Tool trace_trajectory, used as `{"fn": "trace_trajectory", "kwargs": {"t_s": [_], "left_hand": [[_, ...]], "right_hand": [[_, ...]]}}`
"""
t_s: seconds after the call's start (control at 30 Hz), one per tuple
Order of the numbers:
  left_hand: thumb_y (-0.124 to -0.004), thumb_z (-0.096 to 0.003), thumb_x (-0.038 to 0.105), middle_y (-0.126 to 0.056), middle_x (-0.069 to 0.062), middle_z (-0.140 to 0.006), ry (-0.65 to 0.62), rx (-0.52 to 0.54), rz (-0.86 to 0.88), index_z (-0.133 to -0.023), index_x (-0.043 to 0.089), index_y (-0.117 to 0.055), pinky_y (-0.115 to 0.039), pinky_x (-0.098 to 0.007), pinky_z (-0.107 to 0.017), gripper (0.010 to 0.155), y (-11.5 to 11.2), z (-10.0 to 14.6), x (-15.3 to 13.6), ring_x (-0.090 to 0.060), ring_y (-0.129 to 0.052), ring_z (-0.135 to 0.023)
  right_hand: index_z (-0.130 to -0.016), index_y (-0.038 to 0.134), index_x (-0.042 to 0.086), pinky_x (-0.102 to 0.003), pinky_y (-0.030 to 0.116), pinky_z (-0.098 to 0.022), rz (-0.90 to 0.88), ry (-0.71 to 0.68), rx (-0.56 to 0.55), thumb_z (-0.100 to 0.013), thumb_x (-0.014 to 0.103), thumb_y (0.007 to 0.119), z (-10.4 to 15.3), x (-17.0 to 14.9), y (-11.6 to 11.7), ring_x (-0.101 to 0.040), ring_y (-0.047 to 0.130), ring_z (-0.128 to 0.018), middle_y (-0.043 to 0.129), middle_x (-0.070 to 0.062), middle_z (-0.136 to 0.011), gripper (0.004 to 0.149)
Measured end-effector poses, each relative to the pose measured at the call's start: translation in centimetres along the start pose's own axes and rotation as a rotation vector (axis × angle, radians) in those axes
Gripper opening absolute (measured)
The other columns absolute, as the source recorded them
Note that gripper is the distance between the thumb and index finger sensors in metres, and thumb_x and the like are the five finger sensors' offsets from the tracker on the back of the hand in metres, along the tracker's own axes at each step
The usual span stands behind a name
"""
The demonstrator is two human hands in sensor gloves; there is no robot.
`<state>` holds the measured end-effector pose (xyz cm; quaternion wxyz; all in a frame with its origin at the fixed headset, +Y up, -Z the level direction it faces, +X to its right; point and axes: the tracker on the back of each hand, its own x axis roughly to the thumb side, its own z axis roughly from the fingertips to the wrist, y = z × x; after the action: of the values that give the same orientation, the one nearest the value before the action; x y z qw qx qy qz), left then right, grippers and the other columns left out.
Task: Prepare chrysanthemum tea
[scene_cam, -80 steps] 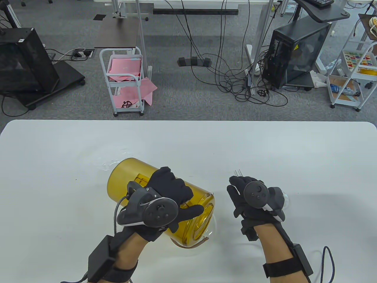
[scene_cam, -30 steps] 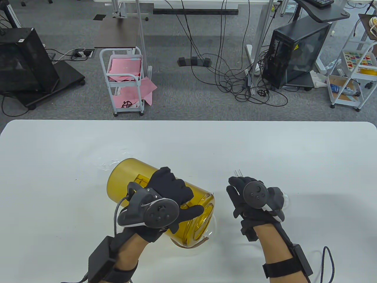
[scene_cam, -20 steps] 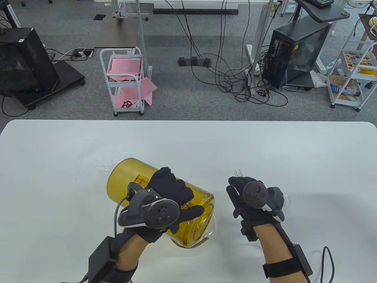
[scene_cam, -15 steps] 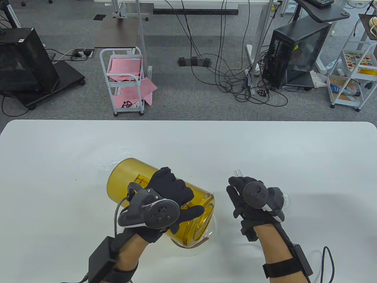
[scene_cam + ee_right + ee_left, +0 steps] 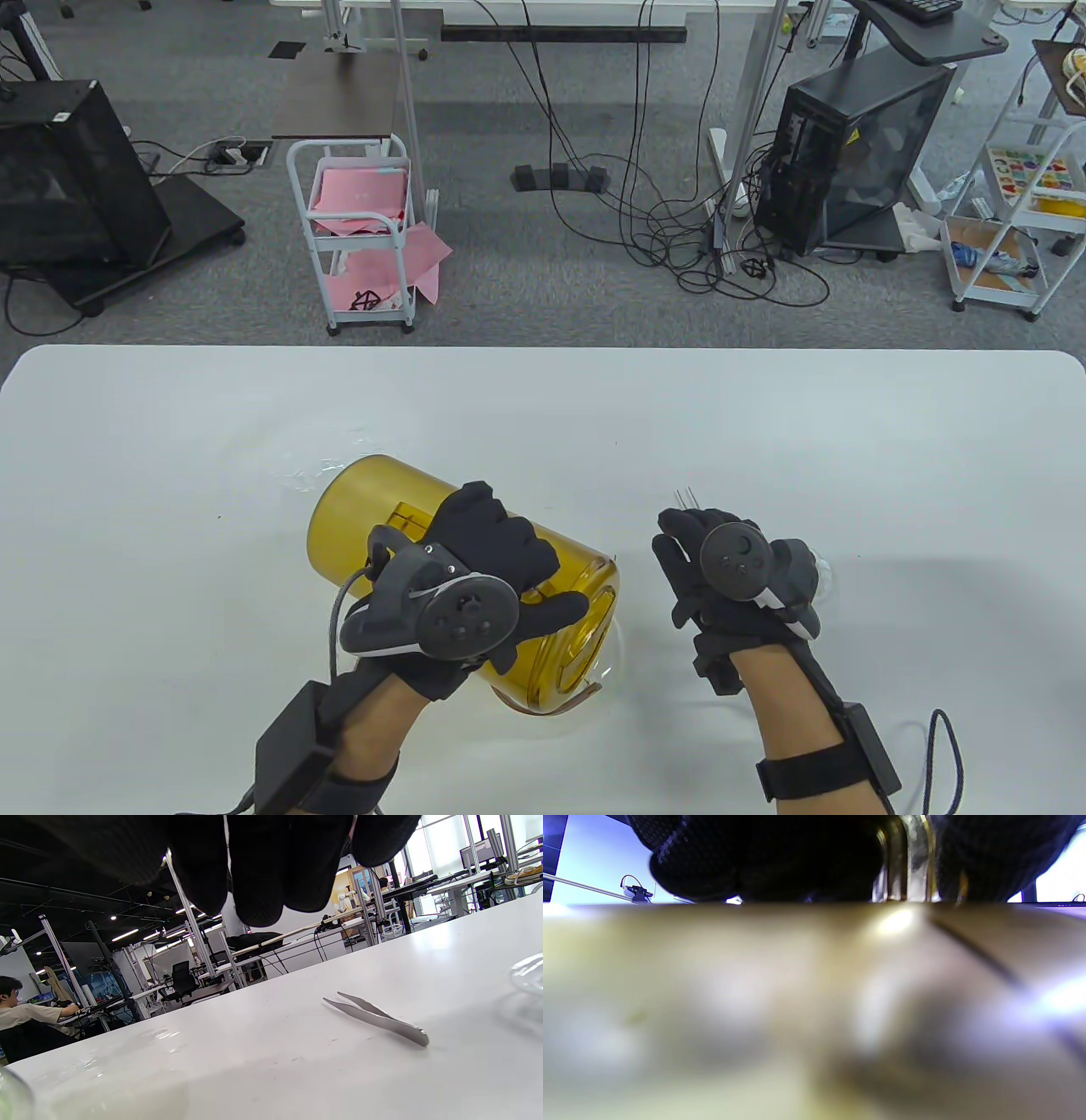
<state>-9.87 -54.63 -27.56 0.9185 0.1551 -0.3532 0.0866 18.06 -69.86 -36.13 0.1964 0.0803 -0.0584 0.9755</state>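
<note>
Amber translucent jar [image 5: 373, 509] tilted, cylindrical, lidless.

Table view: bright, even overhead light, sharp, edges bowed. Left wrist view: jug [image 5: 797, 1005] fills frame, fully blurred, with glare. Right wrist view: sharp table [image 5: 297, 1052], bright windows.

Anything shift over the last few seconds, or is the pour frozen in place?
Nothing visibly changed. The left hand keeps its grip on the amber jug, tilted toward the glass vessel under its mouth. The right hand still hovers over the tweezers, which lie untouched on the table.
</note>
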Motion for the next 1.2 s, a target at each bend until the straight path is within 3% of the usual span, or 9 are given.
{"fn": "trace_trajectory", "kwargs": {"t_s": [1.2], "left_hand": [[-0.089,-0.0467,0.070,-0.102,-0.006,-0.048,0.008,0.003,0.004,-0.060,0.022,-0.097,-0.056,-0.068,-0.074,0.050,0.14,0.02,-0.22,-0.034,-0.093,-0.051]], "right_hand": [[-0.102,0.077,0.028,-0.067,0.053,-0.071,0.004,0.001,0.003,-0.058,0.053,0.068,0.03,0.03,0.01,-0.039,0.076,-0.101,0.077,-0.005,-0.103,0.052]]}}
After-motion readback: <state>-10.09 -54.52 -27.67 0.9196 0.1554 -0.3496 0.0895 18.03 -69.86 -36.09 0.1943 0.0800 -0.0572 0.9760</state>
